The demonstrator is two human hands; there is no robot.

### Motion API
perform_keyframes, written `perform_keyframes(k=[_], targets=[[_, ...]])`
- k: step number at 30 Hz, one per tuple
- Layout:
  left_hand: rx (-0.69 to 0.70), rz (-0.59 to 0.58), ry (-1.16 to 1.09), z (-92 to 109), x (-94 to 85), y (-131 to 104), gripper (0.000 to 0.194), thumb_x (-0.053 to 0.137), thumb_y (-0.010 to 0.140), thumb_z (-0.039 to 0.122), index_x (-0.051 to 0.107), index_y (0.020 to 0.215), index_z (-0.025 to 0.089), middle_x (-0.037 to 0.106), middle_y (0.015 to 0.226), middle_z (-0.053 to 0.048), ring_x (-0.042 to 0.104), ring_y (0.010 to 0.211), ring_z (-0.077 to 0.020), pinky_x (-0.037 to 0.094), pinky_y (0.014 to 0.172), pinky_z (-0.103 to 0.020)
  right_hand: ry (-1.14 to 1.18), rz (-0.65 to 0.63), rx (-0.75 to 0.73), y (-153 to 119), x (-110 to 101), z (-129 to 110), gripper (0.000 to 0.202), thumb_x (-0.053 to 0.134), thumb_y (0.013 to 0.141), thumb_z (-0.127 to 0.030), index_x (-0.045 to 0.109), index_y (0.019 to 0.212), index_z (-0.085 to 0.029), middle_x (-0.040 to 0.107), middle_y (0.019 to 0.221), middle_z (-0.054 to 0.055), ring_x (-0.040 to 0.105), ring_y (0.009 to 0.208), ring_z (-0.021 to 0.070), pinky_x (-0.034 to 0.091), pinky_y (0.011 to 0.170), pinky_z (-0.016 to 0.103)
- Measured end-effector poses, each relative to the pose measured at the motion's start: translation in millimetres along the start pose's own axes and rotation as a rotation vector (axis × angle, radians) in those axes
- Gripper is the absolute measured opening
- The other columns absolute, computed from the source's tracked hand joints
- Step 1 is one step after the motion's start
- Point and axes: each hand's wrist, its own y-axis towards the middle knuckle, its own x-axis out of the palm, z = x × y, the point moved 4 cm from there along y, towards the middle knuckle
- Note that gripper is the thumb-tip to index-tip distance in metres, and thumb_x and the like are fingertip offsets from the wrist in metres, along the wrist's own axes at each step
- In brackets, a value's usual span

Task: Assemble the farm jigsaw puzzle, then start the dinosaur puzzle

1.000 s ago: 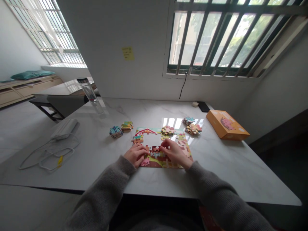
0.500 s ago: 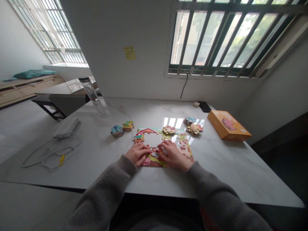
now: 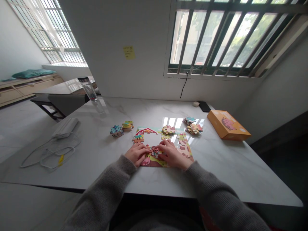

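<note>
Softly ribbed grey knit covers both forearms, the sleeves (image 3: 107,181) reaching to the wrists above a glossy white table (image 3: 158,183) veined like marble. Flat, thin puzzle pieces with rounded knobs and notches sit in little layered stacks: a blue stack (image 3: 116,131) and a yellow-green stack (image 3: 127,125) side by side at left, a pale blue stack (image 3: 189,120) and an orange-yellow stack (image 3: 194,129) at right. Beyond those stands a smooth orange box (image 3: 228,125), its corners square.

Directly before the person, near the table's front edge, lies the partly assembled jigsaw puzzle (image 3: 154,162). It shows a red barn at upper left, a pink pig at lower left and brown patches at right, around a pale gap; another stack (image 3: 168,129) rests on its upper part. Fingers bent, the left hand (image 3: 137,154) lies over the puzzle's left side. The right hand (image 3: 172,154) has thumb and forefinger at a red-and-white piece (image 3: 154,153); whether either hand is gripping cannot be told.
</note>
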Motion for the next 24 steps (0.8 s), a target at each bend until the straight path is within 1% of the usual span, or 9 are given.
perform_keyframes(k=[2,5,7,10,14,16,18,20,24], targets=[[-0.009,-0.006,-0.016,-0.6,-0.6,0.3,0.026,0.049,0.088,0.014,0.071,0.1,0.019,0.069,0.097,-0.007,0.057,0.095,-0.023,0.052,0.091,-0.041,0.083,0.028,-0.001,0.2,-0.5,-1.3,0.04,0.064,0.084,-0.01,0.062,0.121,-0.025,0.052,0.112,0.008,0.053,0.105,0.0237,0.049,0.095,0.04],[-0.006,-0.013,-0.04,-0.9,-1.8,0.9,0.025,0.049,0.086,0.012,0.071,0.095,0.02,0.068,0.094,-0.006,0.058,0.093,-0.0221,0.052,0.09,-0.039,0.214,0.066,0.025,1.9,-1.7,-2.2,0.037,0.054,0.086,-0.005,0.061,0.118,-0.024,0.05,0.11,0.006,0.056,0.099,0.0187,0.052,0.09,0.034],[0.004,-0.01,-0.053,-0.7,-2.4,1.3,0.025,0.049,0.086,0.011,0.071,0.094,0.021,0.069,0.094,-0.006,0.059,0.092,-0.0216,0.052,0.09,-0.038,0.274,0.104,0.052,3.4,-5.7,-0.9,0.034,0.048,0.09,-0.006,0.062,0.115,-0.024,0.051,0.108,0.005,0.057,0.095,0.0167,0.052,0.088,0.032],[0.015,-0.003,-0.058,-0.6,-2.4,1.6,0.024,0.05,0.086,0.011,0.071,0.094,0.02,0.069,0.096,-0.006,0.059,0.093,-0.0211,0.052,0.09,-0.037,0.334,0.178,0.108,3.2,-17.9,8.4,0.025,0.049,0.094,-0.015,0.063,0.113,-0.023,0.054,0.105,0.005,0.059,0.09,0.0162,0.053,0.084,0.033],[0.023,0.002,-0.044,-1.4,-1.5,1.3,0.023,0.05,0.088,0.013,0.071,0.094,0.02,0.069,0.098,-0.006,0.059,0.094,-0.0215,0.052,0.088,-0.037,0.414,0.26,0.25,-7.7,-39.8,41.9,0.02,0.051,0.094,-0.031,0.062,0.109,-0.022,0.055,0.106,0.005,0.06,0.08,0.0154,0.055,0.065,0.03],[0.028,0.006,-0.038,-2.0,-1.5,1.0,0.023,0.05,0.089,0.013,0.071,0.095,0.02,0.07,0.099,-0.007,0.059,0.094,-0.0217,0.052,0.089,-0.038,0.394,0.312,0.334,-17.5,-51.9,64.6,0.023,0.052,0.093,-0.033,0.062,0.109,-0.021,0.055,0.103,0.005,0.059,0.076,0.0152,0.054,0.061,0.029],[0.028,0.009,-0.031,-3.0,-1.3,0.6,0.023,0.05,0.089,0.014,0.071,0.095,0.02,0.07,0.099,-0.007,0.059,0.094,-0.0219,0.052,0.09,-0.038,0.315,0.359,0.378,-27.5,-63.2,85.4,0.022,0.053,0.089,-0.031,0.064,0.105,-0.019,0.057,0.096,0.005,0.057,0.073,0.0149,0.053,0.064,0.03],[0.022,0.011,-0.028,-4.1,-0.6,0.1,0.022,0.051,0.088,0.014,0.071,0.095,0.02,0.07,0.099,-0.007,0.06,0.095,-0.022,0.052,0.09,-0.039,0.237,0.35,0.41,-36.0,-69.3,102.8,0.022,0.052,0.086,-0.025,0.064,0.102,-0.017,0.058,0.094,0.005,0.057,0.073,0.0154,0.053,0.067,0.031],[0.022,0.018,-0.039,-6.3,3.5,-1.4,0.023,0.05,0.087,0.014,0.07,0.097,0.019,0.07,0.101,-0.008,0.06,0.094,-0.0219,0.053,0.09,-0.039,0.059,0.351,0.464,-47.3,-70.0,124.6,0.029,0.046,0.081,-0.015,0.066,0.102,-0.016,0.057,0.095,0.006,0.057,0.074,0.0168,0.052,0.072,0.033]])
